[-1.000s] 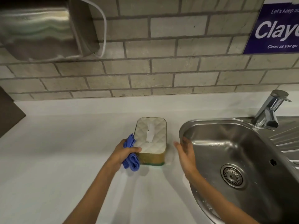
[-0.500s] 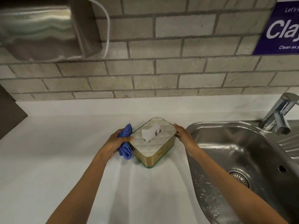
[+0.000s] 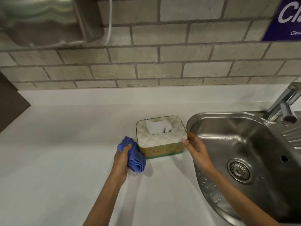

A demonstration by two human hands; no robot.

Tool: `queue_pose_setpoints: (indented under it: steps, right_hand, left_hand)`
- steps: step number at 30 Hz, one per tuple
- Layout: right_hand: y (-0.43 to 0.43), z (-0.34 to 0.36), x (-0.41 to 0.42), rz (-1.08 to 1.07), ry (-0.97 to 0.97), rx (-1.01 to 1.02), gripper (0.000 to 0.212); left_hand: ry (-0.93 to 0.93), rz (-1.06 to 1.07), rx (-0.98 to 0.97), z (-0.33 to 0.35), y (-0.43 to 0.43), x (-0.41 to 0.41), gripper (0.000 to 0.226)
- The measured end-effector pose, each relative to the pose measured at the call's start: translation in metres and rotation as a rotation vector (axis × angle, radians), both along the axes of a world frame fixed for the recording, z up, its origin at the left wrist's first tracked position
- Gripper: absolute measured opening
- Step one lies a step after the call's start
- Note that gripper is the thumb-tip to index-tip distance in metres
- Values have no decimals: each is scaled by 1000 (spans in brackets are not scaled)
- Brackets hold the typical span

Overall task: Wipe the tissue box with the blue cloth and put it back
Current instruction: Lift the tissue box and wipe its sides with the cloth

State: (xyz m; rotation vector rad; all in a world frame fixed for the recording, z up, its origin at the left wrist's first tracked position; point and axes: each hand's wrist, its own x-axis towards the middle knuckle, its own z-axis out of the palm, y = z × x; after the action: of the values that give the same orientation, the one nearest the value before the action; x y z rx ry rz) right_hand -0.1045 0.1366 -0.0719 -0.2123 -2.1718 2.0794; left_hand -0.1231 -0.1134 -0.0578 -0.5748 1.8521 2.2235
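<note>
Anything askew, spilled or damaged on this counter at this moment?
Nothing serious. The tissue box sits flat on the white counter, roughly square to the wall. Water droplets speckle the sink near its front rim. The blue cloth is bunched in the left hand.

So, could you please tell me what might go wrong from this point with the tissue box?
1. The tissue box sits right beside the sink, whose near wall shows water droplets; a nudge from the right hand could wet it.
2. The loose tissue sticking up might snag if the blue cloth, bunched in the left hand, passes over the top.
</note>
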Motion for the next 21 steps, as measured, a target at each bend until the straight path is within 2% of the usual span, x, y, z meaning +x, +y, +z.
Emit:
queue_pose_setpoints:
  steps: [5, 8, 12, 15, 19, 21]
  right_hand:
    - [5, 1, -3, 127, -37, 95, 62]
    - [4, -2, -4, 152, -25, 92, 62]
    - [1, -4, -5, 92, 4, 79, 56]
    - [-3, -1, -6, 24, 14, 66, 52]
    - [-8, 9, -9, -122, -30, 123, 77]
    - [-9, 15, -9, -177, -65, 170, 82]
  left_hand:
    - [96, -74, -185, 8, 9, -11, 22]
    - [134, -128, -256, 9, 16, -14, 33]
    - [148, -158, -339, 5, 24, -15, 45]
    - [155, -149, -409, 9, 24, -20, 41]
    - [167, -150, -574, 21, 21, -31, 28]
    - [163, -145, -657, 30, 21, -37, 26]
